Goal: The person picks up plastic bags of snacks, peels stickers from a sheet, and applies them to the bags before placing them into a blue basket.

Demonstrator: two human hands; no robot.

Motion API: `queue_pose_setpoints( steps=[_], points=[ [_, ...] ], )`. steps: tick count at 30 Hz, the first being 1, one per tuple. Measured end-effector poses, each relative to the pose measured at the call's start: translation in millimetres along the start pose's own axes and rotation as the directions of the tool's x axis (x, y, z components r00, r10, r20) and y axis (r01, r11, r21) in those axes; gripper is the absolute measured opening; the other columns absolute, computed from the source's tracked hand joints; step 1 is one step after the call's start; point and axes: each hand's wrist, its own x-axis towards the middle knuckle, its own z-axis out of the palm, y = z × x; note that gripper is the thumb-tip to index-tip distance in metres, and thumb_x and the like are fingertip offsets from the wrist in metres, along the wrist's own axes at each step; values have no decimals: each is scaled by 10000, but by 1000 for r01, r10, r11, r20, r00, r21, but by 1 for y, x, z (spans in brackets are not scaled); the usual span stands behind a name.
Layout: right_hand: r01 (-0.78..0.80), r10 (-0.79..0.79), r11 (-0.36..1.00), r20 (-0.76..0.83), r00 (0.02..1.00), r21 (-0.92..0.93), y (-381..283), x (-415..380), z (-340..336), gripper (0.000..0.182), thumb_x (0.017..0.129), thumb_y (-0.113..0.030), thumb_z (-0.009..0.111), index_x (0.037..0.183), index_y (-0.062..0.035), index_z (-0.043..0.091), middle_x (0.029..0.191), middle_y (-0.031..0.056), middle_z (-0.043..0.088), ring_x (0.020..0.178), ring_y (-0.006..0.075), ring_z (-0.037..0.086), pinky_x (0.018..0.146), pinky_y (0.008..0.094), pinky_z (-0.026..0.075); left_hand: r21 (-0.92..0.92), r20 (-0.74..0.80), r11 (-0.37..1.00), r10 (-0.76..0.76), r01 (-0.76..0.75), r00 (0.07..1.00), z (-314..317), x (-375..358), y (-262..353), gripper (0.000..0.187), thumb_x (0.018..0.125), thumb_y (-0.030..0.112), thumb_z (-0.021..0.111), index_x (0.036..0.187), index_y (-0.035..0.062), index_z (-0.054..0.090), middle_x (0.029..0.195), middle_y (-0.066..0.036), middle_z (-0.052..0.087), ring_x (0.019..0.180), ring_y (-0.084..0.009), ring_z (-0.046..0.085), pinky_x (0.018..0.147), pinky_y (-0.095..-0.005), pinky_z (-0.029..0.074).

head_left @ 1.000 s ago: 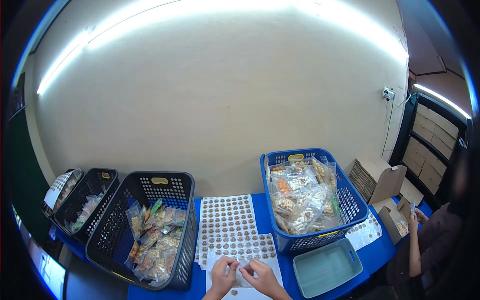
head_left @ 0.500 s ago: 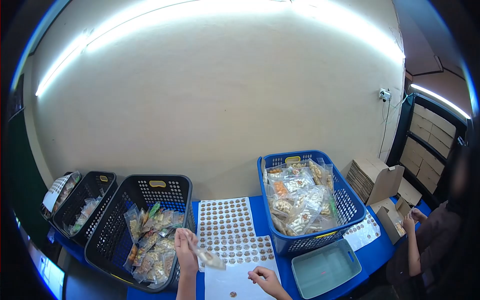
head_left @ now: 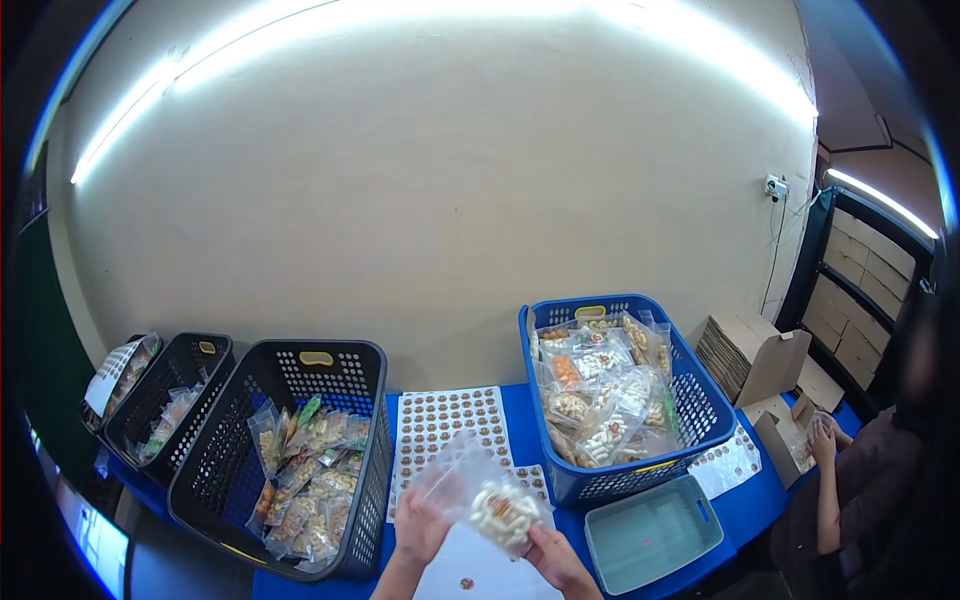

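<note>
Head view: the right hand (head_left: 556,556) pinches the lower edge of a bag (head_left: 500,515) of white pieces; the left hand (head_left: 421,527) is at its clear end, though I cannot tell whether it grips. The bag is above the sticker sheets (head_left: 450,415), hiding part of them. A black basket (head_left: 376,480) of bags stands at left, a full blue basket (head_left: 592,488) at right, with a tray (head_left: 650,545) just in front. Farther right, a co-worker (head_left: 835,500) is beside an open box (head_left: 775,440).
</note>
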Motion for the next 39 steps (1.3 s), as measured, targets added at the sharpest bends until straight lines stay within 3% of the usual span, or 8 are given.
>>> queue_pose_setpoints(
  steps=[2, 4, 7, 10, 16, 23, 29, 39],
  points=[
    [83, -85, 994, 23, 996, 73, 0, 6, -3, 331, 895, -208, 379, 1054, 70, 464, 1017, 104, 533, 873, 167, 531, 801, 334, 417, -35, 104, 997, -61, 65, 993, -20, -10, -19, 419, 832, 327, 421, 1123, 26, 430, 1128, -147, 466, 1087, -247, 412, 916, -414, 311],
    [149, -152, 982, -12, 988, -116, 12, 9, 1, 267, 874, -184, 438, 977, 48, 522, 884, 84, 570, 788, 131, 534, 732, 283, 424, 55, 144, 998, -39, 31, 989, -22, -19, -41, 410, 813, 287, 509, 1120, 27, 429, 1125, -140, 474, 1040, -218, 465, 851, -375, 383],
    [189, -201, 915, 3, 980, -356, 27, 7, 12, 208, 839, -172, 515, 891, 20, 577, 748, 51, 585, 719, 98, 530, 668, 220, 412, 488, -69, 872, 73, -30, 995, -9, -24, -50, 333, 793, 195, 575, 1049, 2, 484, 972, -100, 564, 861, -150, 554, 727, -284, 455],
    [147, -143, 903, 39, 989, -405, 35, 6, 8, 252, 824, -214, 542, 907, 22, 578, 765, 42, 585, 711, 90, 528, 654, 218, 410, 383, -77, 923, -5, 34, 997, -10, -22, -43, 253, 805, 157, 568, 987, -12, 519, 854, -56, 599, 729, -97, 574, 641, -206, 465],
    [149, -109, 793, 103, 989, -591, 2, -1, 3, 296, 805, -247, 571, 920, 26, 570, 752, 36, 579, 683, 89, 525, 616, 221, 408, 597, 44, 796, -157, 100, 987, -7, -30, -37, 291, 821, 186, 548, 1012, -27, 500, 884, -70, 590, 756, -112, 571, 664, -218, 465],
    [146, -117, 899, 95, 989, -413, 15, 2, -1, 323, 817, -275, 551, 948, 20, 555, 777, 55, 577, 700, 95, 522, 629, 232, 415, 500, 14, 854, -174, 144, 985, -8, -30, -37, 347, 845, 204, 503, 1080, -44, 439, 976, -101, 558, 844, -137, 557, 728, -247, 461],
    [278, -255, 765, 123, 959, -581, -5, -6, 11, 365, 770, -250, 615, 1012, 14, 545, 857, 70, 596, 781, 95, 532, 695, 240, 424, 615, 37, 770, -242, 169, 969, -9, -34, -30, 329, 862, 175, 466, 1109, -39, 420, 1001, -99, 550, 875, -140, 547, 756, -259, 452],
    [217, -225, 820, 50, 973, -530, -3, -4, 12, 268, 769, -189, 613, 937, 18, 585, 793, 53, 607, 757, 86, 540, 668, 233, 435, 670, 18, 732, -180, 122, 983, -19, -36, -42, 432, 860, 319, 459, 1067, -60, 446, 959, -90, 553, 829, -114, 530, 732, -227, 430]
  ],
)
